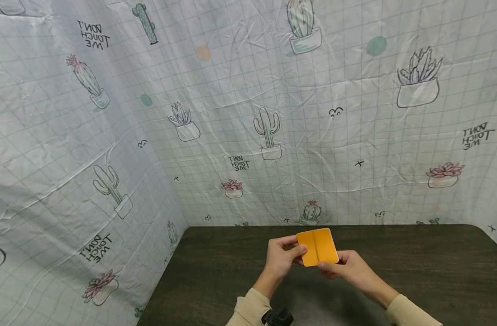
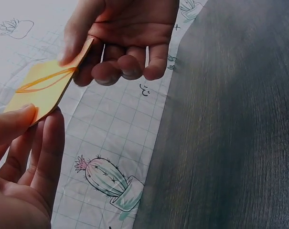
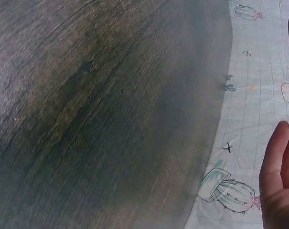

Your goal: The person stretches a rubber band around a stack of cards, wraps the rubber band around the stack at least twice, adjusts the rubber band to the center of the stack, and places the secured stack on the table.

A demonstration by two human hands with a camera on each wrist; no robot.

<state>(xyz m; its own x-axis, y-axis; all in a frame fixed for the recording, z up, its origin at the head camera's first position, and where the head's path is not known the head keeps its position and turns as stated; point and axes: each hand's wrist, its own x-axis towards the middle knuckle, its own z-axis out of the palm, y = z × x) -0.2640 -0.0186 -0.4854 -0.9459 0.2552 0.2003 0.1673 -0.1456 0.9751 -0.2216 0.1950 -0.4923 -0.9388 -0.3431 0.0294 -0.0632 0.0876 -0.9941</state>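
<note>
A square orange card point(image 1: 325, 244) with rounded corners is held up above the table between both hands. Its right edge shows white in the head view. Around its middle runs an orange rubber band point(image 2: 53, 75), whose strands spread apart in the left wrist view. My left hand point(image 1: 279, 258) pinches the card's left side, thumb on the front face. With the thumb at the lower right corner, my right hand point(image 1: 352, 269) pinches it from the other side. The right wrist view catches only part of a hand at its right edge; the card is out of sight there.
The dark wood-grain table point(image 1: 216, 271) lies beneath the hands. Behind it and along the sides hangs a white cloth point(image 1: 216, 158) printed with cacti and a grid. A black wrist strap point(image 1: 278, 317) sits at the left sleeve.
</note>
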